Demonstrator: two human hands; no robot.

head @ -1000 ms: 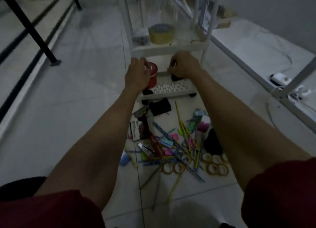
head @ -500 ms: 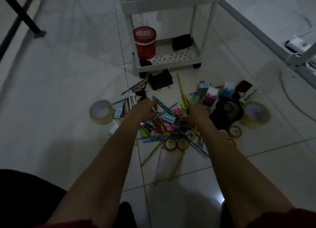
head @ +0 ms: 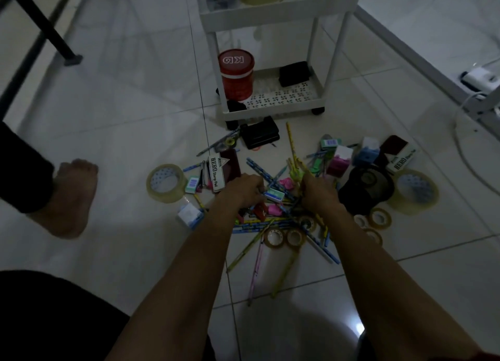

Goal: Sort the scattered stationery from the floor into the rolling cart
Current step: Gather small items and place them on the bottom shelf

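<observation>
Far left of frame: a bare foot [head: 71,198] planted on the tiled floor [head: 121,117], dark trouser leg above it. Lighting is dim; fine detail is poor.

Left of centre: a large roll of clear packing tape [head: 165,183] lies flat on the floor. Just right of it, a small green box [head: 192,185] and a white "HERO Stamp Pad" box [head: 216,173] resting against a dark red item.

Centre: the stationery pile [head: 278,220] of pencils, pens and small tape rings sits on the floor in front of the rolling cart [head: 273,108], which occupies the upper centre. Cart's bottom shelf holds a red cylindrical container [head: 236,73] at its left and a black box [head: 294,73] at the back right. A second black box [head: 260,136] lies on the floor just in front of the cart.

Left hand [head: 242,191]: fingers curled down into the pile, next to a small teal box [head: 274,195]; cannot tell what, if anything, it has hold of.

Right hand [head: 319,192]: fingers closed around a bundle of yellow-green pencils [head: 295,165] that stick up out of the fist toward the cart.

Right of centre: a black tape dispenser [head: 365,184] just beside the right hand; pink and blue small boxes above it; a second stamp pad box [head: 401,161]; another large tape roll [head: 414,191] at the pile's right edge.
</observation>
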